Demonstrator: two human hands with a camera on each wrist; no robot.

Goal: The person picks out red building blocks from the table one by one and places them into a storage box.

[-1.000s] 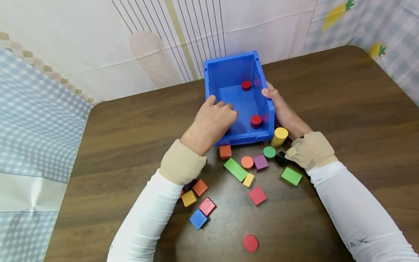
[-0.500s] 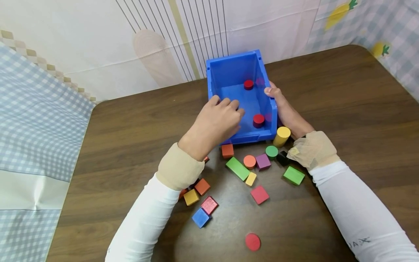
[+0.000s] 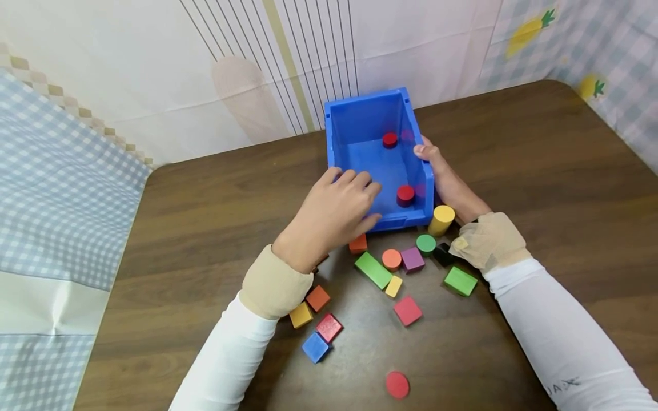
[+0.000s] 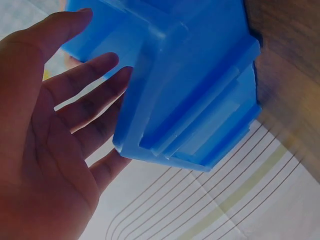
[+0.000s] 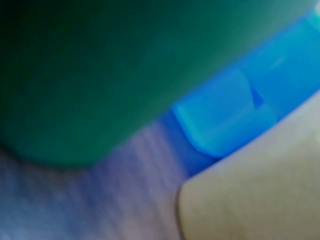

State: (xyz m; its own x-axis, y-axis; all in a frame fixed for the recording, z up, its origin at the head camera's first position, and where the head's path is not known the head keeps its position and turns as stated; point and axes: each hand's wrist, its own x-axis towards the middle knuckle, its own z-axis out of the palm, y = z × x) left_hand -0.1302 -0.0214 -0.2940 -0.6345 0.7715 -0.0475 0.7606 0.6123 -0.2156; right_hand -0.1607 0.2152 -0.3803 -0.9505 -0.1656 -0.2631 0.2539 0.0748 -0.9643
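A blue plastic bin (image 3: 403, 218) stands at the back of the table with red discs (image 3: 405, 196) inside, one near its front and another deeper in. My left hand (image 3: 336, 208) is over the bin's front left corner, fingers spread and slightly bent. The left wrist view shows the palm (image 4: 55, 150) holding nothing, fingertips right by the bin's wall (image 4: 200, 75). My right hand (image 3: 444, 174) grips the bin's right wall, thumb on the rim and the other fingers hidden outside it. A yellow cylinder (image 3: 441, 221) stands beside the right wrist.
Several blocks lie on the wooden table (image 3: 216, 228) in front of the bin, among them a green bar (image 3: 373, 270), purple block (image 3: 413, 259), blue cube (image 3: 316, 347) and red disc (image 3: 397, 385). A patterned cloth (image 3: 175, 68) hangs behind the table.
My left hand's fingers have uncurled and spread, and the hand has drawn back slightly toward the front left. My right hand keeps its grip on the bin.
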